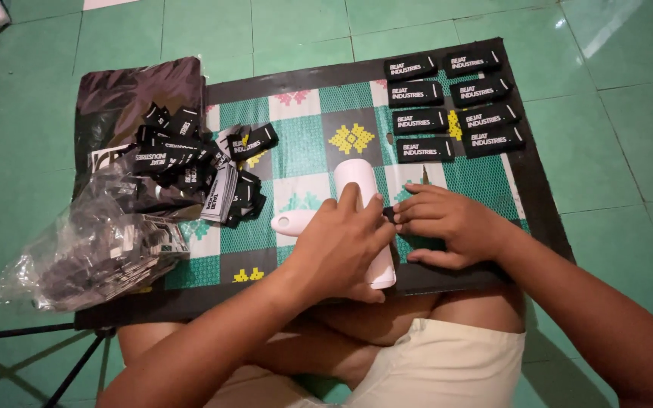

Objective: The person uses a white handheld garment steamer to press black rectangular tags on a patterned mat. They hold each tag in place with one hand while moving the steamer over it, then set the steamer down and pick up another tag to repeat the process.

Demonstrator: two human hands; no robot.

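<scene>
My left hand [341, 243] lies over a white handheld device [358, 177] with a rounded side handle [290, 222], and presses it onto the patterned board [304, 143] on my lap. My right hand [447, 223] is just to its right, fingertips pinching a small black fabric label [388, 216] against the device's edge. Most of that label is hidden by my fingers. Finished folded black labels [451, 98] lie in two neat columns at the board's far right.
A loose heap of black labels [190, 162] sits at the board's left, over a dark plastic sheet [137, 91]. A clear plastic bag [92, 253] of more labels lies at the near left. Green floor tiles [614, 151] surround the board. A black stand leg [77, 366] crosses the bottom left.
</scene>
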